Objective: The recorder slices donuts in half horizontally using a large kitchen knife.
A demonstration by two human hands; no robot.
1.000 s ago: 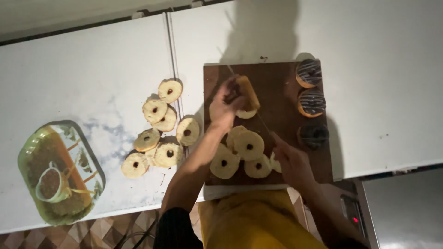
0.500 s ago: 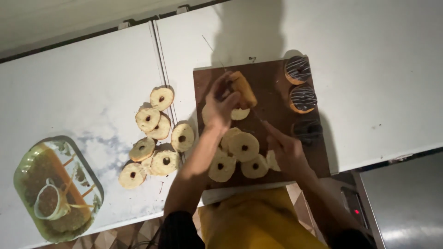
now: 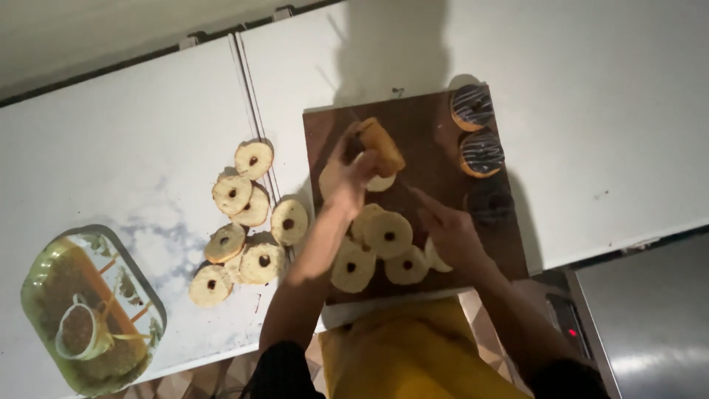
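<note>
L hand (image 3: pixel 347 174) is clenched on a plain doughnut (image 3: pixel 380 146) stood on edge over the brown cutting board (image 3: pixel 428 133). Its flat faces look L/R of the fingers and its long axis runs diagonally, up-left to down-right, with the lower end toward the R hand (image 3: pixel 450 233). A pale half-slice (image 3: pixel 380 182) sits just under the L fingertips, touching the upright doughnut. R hand is well clear, below-right of it, fingers curled with index pointing up-left at the doughnut; looks like it grips a thin blade (image 3: pixel 413 193) but too blurred, can't tell if closed on anything. So L hand is nearer by far, already on the piece; R comes at it from the low side along that diagonal. Cut rings (image 3: pixel 388 235) lie between both wrists on the board's near half. Iced doughnuts (image 3: pixel 473 107) are beyond the R fingers at the board's far-right edge. More sliced rings (image 3: pixel 244 214) are off-board, L of the L forearm, on the white counter (image 3: pixel 111 148)
</note>
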